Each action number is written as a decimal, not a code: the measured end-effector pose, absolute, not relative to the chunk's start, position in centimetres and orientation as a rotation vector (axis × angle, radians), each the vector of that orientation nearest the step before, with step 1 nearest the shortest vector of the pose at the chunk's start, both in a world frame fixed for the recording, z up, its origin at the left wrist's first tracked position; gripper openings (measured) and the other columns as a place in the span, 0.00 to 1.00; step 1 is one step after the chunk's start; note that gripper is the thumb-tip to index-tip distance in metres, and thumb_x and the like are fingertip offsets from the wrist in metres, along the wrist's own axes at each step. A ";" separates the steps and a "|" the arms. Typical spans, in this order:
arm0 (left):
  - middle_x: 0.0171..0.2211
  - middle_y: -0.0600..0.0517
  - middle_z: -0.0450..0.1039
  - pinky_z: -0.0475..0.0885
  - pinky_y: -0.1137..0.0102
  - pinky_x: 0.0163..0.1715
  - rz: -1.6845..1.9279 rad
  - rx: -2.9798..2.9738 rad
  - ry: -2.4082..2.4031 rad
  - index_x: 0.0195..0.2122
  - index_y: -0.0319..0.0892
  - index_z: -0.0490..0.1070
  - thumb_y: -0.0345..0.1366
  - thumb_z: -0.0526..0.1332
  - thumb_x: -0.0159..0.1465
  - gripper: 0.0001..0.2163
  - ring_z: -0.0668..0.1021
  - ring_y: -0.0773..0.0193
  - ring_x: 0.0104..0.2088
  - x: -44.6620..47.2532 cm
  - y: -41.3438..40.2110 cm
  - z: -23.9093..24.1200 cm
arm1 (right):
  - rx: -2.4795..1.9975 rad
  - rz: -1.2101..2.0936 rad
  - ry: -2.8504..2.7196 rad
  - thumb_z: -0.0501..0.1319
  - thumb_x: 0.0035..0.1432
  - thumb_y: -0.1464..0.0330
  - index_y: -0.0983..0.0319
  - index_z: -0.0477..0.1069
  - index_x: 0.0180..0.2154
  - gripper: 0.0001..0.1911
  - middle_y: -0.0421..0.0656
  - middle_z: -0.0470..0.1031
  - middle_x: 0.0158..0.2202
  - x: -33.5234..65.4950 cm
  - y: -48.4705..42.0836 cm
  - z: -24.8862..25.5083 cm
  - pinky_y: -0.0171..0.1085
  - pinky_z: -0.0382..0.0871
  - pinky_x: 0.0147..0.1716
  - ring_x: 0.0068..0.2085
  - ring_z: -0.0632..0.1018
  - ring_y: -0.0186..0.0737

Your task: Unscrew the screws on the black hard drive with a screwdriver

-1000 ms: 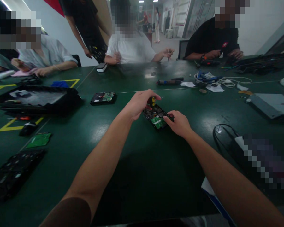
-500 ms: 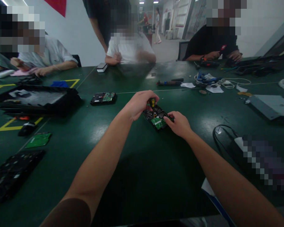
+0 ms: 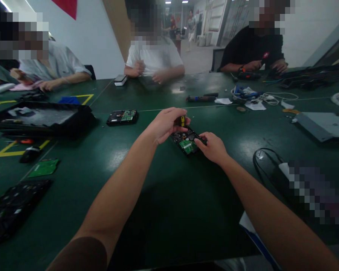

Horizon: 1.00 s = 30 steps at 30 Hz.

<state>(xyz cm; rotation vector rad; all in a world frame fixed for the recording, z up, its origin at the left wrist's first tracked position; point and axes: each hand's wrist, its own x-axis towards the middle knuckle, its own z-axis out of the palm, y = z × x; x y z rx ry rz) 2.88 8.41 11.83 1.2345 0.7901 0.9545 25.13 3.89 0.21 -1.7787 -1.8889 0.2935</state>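
My left hand [image 3: 169, 122] is closed around a small screwdriver [image 3: 182, 121] with a black and yellow handle. It is over the far end of a hard drive [image 3: 191, 136], and the screwdriver's tip is hidden from me. The drive lies on the table with its green circuit board [image 3: 187, 146] facing up. My right hand [image 3: 213, 146] grips the drive's right edge between thumb and fingers. Another hard drive [image 3: 122, 117] with an exposed board rests to the left, apart from both hands.
On the left are a black tray [image 3: 45, 113], a loose green board [image 3: 44, 168] and a black drive casing [image 3: 17, 207]. A grey metal box [image 3: 324, 125] and cables [image 3: 267, 98] lie to the right. Several people sit across the green table [image 3: 164, 210].
My left hand and the screwdriver have shifted slightly over the drive. My right hand keeps its grip. Across the table, a person's hand has come down, and a standing person has left view.
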 end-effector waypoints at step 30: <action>0.35 0.45 0.81 0.79 0.67 0.34 0.896 1.257 0.780 0.37 0.41 0.73 0.40 0.66 0.64 0.08 0.82 0.58 0.38 2.9 8.1 12.0 | -1.763 0.277 -1.910 0.60 0.70 0.52 0.57 0.76 0.48 0.17 0.48 0.80 0.47 25.3 4.1 0.0 0.44 0.71 0.40 0.43 0.78 0.46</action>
